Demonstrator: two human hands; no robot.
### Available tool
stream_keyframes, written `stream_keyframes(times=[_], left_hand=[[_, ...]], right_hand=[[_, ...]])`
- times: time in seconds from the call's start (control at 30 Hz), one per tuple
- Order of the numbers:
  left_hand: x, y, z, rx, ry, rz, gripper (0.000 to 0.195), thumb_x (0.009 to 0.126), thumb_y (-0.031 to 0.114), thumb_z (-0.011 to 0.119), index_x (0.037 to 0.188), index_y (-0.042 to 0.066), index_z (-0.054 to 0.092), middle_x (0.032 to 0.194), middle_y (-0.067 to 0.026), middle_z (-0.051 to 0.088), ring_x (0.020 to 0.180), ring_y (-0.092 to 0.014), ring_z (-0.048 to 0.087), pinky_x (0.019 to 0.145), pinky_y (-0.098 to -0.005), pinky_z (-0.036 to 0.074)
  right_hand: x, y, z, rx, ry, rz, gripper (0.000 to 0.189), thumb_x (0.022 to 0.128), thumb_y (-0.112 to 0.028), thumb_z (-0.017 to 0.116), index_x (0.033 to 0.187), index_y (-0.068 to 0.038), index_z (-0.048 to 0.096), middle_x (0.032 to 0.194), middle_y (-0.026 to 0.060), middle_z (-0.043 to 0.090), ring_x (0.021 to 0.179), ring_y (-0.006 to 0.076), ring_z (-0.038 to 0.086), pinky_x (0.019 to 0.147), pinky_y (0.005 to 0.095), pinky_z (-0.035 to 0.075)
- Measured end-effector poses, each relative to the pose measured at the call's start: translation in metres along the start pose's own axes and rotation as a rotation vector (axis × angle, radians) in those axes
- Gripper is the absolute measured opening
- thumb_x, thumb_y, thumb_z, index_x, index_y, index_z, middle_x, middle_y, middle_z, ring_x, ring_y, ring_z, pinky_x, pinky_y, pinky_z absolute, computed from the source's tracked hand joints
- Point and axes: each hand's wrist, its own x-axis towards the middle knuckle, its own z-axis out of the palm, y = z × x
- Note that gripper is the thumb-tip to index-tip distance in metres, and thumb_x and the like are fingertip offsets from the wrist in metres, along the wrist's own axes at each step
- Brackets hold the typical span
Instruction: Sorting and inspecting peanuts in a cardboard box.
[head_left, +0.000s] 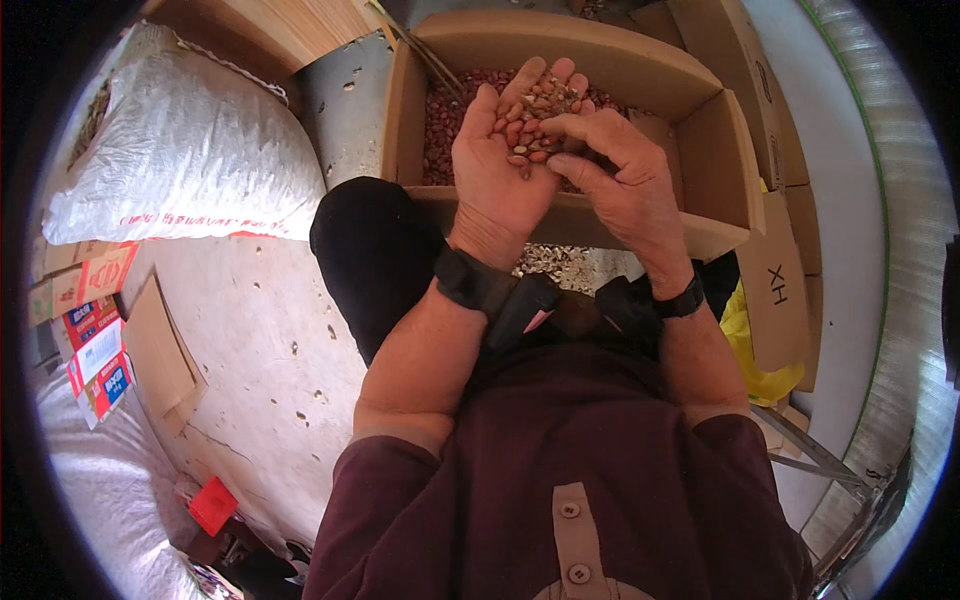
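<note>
My left hand (506, 176) is cupped palm up over an open cardboard box (577, 41). A heap of red-skinned peanut kernels (529, 133) lies in it, mixed with pale bits of debris toward the fingers. My right hand (626, 161) reaches over that palm from the right. Its index finger and thumb are spread apart at the edge of the heap; the other fingers curl under and are partly hidden. Below both hands, darker red kernels (442, 135) cover the left part of the box floor. Thin sticks (435, 60) lean over the box's left corner.
A full white woven sack (202, 135) stands at the left. Shell fragments (555, 264) lie between my knees. Flattened cardboard (161, 345) and a red object (213, 505) lie to the left. Cardboard boxes (772, 285) and a yellow bag (765, 379) stand at the right.
</note>
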Motion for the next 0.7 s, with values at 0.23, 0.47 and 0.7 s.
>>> stream_keyframes(times=[0.23,0.47,0.7], left_hand=[[0.003,-0.002,-0.006,-0.13,0.043,-0.016,0.051,0.1,0.035,0.03,0.132,-0.003,0.042,0.132,-0.0207,0.048,0.123,-0.034,0.044,0.106,-0.0464,0.035],[0.004,0.001,-0.008,-0.108,0.068,0.004,0.05,0.1,0.034,0.033,0.131,-0.004,0.043,0.133,-0.021,0.047,0.126,-0.034,0.042,0.108,-0.0473,0.033],[0.006,0.008,-0.006,-0.198,0.033,0.044,0.052,0.1,0.03,0.031,0.134,-0.009,0.036,0.139,-0.0265,0.038,0.133,-0.038,0.033,0.113,-0.052,0.025]], right_hand=[[0.0,0.008,0.007,-0.095,0.057,-0.059,0.011,0.083,-0.001,0.063,0.093,-0.001,0.066,0.084,0.0032,0.058,0.081,0.0101,0.055,0.074,0.0228,0.045],[-0.003,0.007,-0.001,0.406,0.109,0.274,0.007,0.087,-0.006,0.059,0.093,-0.002,0.062,0.074,-0.0015,0.058,0.061,0.0048,0.051,0.056,0.0224,0.043],[-0.02,0.009,-0.042,0.053,-0.512,-0.004,0.01,0.082,-0.006,0.064,0.09,-0.001,0.064,0.071,0.0015,0.061,0.069,0.0097,0.057,0.066,0.0251,0.047]])
